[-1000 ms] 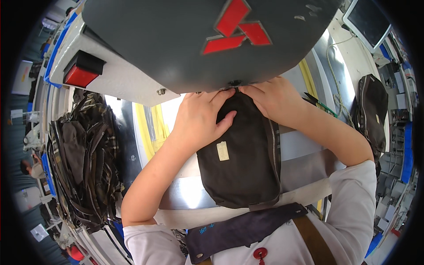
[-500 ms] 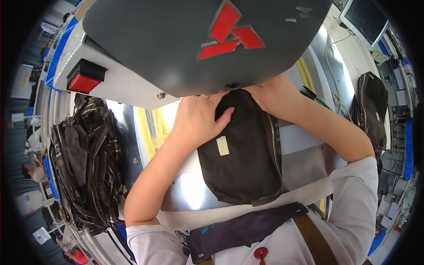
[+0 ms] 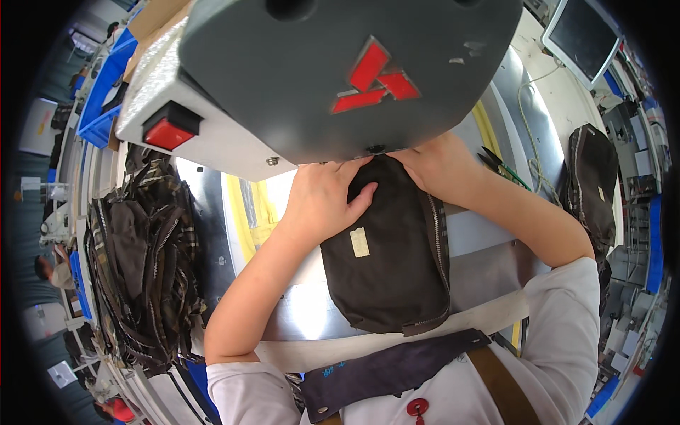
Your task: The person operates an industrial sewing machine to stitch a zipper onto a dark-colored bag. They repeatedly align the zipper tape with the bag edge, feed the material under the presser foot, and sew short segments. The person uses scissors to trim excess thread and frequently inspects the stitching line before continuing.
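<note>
A black fabric pouch [image 3: 386,276] with a metal zipper along its right side and a small cream label lies under the head of a grey and white sewing machine [image 3: 297,92]. Its far end disappears beneath the machine head. My left hand [image 3: 326,198] rests open on the pouch's far left part, thumb spread across the cloth and fingers stretched forward. At the far right edge of the pouch, my right hand [image 3: 439,170] touches the cloth. The machine head hides most of its fingers, so its grip is unclear. The needle area is hidden too.
A heap of dark zippered pouches [image 3: 142,262] is on the left. Farther right lie green-handled snips [image 3: 506,166], a cord [image 3: 531,120] and another black pouch [image 3: 593,184]. A screen [image 3: 584,39] stands at the far right, blue bins [image 3: 106,92] at the far left.
The machine appears slightly lower and smaller in view, as the camera view has shifted. Both hands keep nearly the same place on the pouch.
</note>
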The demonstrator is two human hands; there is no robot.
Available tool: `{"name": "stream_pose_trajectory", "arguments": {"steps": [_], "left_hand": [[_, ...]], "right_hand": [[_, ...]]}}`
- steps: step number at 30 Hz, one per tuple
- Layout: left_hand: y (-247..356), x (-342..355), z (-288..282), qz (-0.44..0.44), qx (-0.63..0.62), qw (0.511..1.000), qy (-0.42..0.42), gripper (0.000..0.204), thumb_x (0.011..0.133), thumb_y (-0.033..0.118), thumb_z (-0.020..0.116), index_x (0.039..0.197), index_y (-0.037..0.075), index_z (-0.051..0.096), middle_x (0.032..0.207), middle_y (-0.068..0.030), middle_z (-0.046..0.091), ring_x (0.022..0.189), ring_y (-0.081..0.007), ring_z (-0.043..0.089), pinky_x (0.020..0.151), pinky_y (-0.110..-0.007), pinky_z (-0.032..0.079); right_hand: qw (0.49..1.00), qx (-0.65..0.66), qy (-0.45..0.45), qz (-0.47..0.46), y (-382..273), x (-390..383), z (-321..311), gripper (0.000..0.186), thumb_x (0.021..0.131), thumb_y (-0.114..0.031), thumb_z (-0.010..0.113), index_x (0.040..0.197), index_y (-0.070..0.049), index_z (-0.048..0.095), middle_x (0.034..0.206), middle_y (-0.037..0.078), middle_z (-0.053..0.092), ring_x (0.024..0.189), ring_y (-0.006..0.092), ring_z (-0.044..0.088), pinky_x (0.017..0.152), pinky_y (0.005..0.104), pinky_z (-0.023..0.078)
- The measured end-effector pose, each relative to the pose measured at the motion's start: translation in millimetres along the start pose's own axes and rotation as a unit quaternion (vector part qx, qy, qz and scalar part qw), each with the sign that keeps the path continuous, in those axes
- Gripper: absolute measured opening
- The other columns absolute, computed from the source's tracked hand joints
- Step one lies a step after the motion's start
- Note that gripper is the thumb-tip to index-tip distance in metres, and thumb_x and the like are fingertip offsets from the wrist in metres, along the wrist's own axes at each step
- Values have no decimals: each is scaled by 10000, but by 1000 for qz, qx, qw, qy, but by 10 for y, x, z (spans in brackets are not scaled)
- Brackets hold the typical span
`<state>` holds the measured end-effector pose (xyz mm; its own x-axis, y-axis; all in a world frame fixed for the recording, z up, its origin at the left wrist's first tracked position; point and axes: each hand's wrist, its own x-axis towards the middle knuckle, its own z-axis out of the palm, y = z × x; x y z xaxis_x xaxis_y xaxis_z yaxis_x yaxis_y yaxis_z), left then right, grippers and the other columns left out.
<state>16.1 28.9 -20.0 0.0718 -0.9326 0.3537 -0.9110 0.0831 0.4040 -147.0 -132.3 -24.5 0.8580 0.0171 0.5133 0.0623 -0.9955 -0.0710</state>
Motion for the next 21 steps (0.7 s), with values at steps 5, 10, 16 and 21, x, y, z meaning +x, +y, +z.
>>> {"name": "stream_pose_trajectory", "arguments": {"steps": [5, 10, 16, 21], "left_hand": [[3, 5, -20, 22, 15, 999, 22, 371, 748, 163, 741, 1092, 50, 663, 1094, -97, 667, 995, -303, 620, 852, -387, 480], [108, -34, -24, 21, -16, 1000, 17, 372, 730, 163, 746, 1072, 46, 658, 1149, -85, 646, 1035, -289, 617, 881, -394, 473], [159, -70, -12, 24, -2, 1000, 20, 368, 727, 164, 744, 1066, 49, 656, 1189, -67, 633, 1056, -276, 608, 903, -398, 461], [134, -86, 18, 31, -8, 999, 41, 372, 733, 176, 746, 1072, 52, 657, 1181, -65, 639, 1042, -280, 605, 898, -401, 460]], "right_hand": [[1000, -15, -16, 7, -34, 4, -39, 259, 765, -69, 607, 1018, -32, 646, 949, 61, 636, 901, 227, 633, 711, 357, 531], [1000, 8, -24, 8, -86, -89, -51, 279, 778, -64, 598, 1050, -13, 635, 1055, 82, 640, 989, 233, 629, 788, 357, 532], [998, 19, -50, 16, -126, -135, -79, 311, 776, -61, 593, 1079, -1, 626, 1147, 87, 635, 1059, 238, 620, 870, 354, 522], [998, -3, -60, 11, -131, -113, -106, 324, 767, -59, 597, 1087, -22, 635, 1131, 74, 642, 1043, 238, 624, 867, 355, 517]]}}
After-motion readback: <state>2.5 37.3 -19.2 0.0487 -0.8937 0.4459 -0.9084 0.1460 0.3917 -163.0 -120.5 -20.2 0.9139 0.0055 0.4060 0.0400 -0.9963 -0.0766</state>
